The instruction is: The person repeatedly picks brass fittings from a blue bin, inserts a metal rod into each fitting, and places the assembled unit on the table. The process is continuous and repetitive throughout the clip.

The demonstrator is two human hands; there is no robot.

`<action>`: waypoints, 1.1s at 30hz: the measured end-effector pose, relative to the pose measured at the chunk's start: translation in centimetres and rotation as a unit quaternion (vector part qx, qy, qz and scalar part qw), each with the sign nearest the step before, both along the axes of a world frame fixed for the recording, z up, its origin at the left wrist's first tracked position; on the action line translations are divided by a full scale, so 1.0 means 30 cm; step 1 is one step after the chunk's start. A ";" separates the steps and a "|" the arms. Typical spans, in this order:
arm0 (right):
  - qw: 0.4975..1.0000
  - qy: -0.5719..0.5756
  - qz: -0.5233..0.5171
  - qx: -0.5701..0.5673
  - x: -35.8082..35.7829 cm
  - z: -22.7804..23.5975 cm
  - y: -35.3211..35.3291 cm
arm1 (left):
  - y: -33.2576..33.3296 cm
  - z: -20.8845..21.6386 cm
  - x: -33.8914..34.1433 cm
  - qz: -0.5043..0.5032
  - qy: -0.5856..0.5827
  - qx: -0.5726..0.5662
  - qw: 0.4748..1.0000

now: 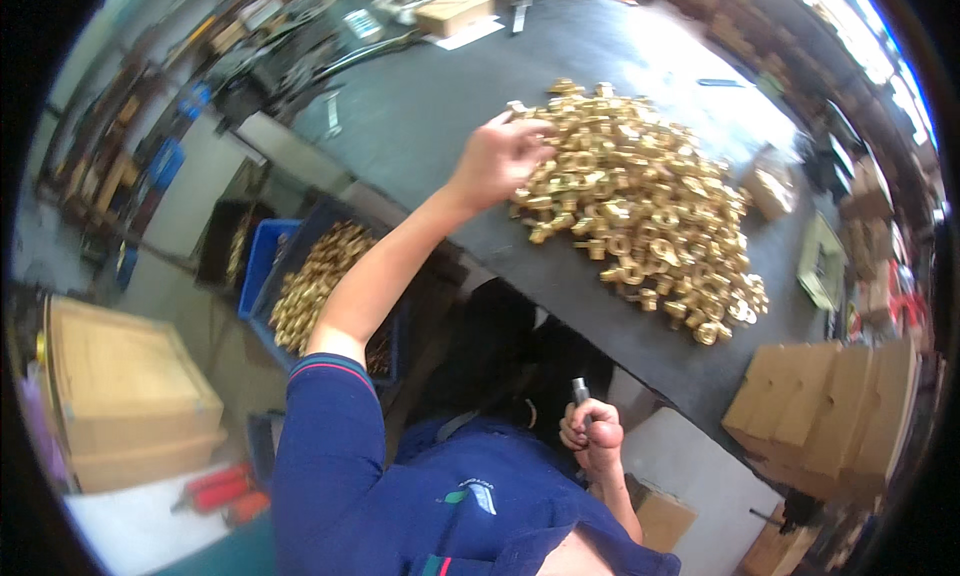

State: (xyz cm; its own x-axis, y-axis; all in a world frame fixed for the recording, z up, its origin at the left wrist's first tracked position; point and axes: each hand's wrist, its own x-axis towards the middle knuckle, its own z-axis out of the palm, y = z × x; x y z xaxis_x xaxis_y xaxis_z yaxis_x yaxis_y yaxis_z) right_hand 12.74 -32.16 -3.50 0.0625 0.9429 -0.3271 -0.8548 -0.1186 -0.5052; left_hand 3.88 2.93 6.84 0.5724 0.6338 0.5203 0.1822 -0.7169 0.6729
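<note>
A large heap of small brass fittings (640,191) lies on the dark tabletop. My left hand (505,158) reaches to the heap's left edge, palm down, thumb and fingers half bent and apart. I make out nothing held between them; one fitting shows just beyond the knuckles. Close to my body, below the table's near edge, my right hand (593,434) is closed around a short dark cylindrical tool (581,392). Its silver-coloured tip points up out of the fist, and the fingers hide its lower part.
To the left, a dark blue crate (262,311) holds more brass pieces, beside a bright blue bin (258,261). Cardboard boxes (810,406) stand at the table's right corner. A plastic bag (770,181) sits right of the heap. A wrench (333,114) lies at the far left.
</note>
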 end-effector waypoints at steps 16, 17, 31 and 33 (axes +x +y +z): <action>0.985 -0.109 0.108 -0.079 -0.141 0.032 0.195 | 0.076 -0.862 -1.034 0.421 0.326 -0.265 0.804; 0.983 -0.119 0.111 -0.086 -0.145 0.035 0.193 | 0.087 -0.880 -1.038 0.421 0.361 -0.236 0.798; 0.976 -0.146 0.094 -0.135 -0.175 0.028 0.194 | 0.119 -1.017 -0.907 0.598 0.146 -0.359 0.702; 0.976 -0.143 0.089 -0.137 -0.173 0.028 0.188 | 0.122 -1.087 -0.909 0.605 0.088 -0.351 0.709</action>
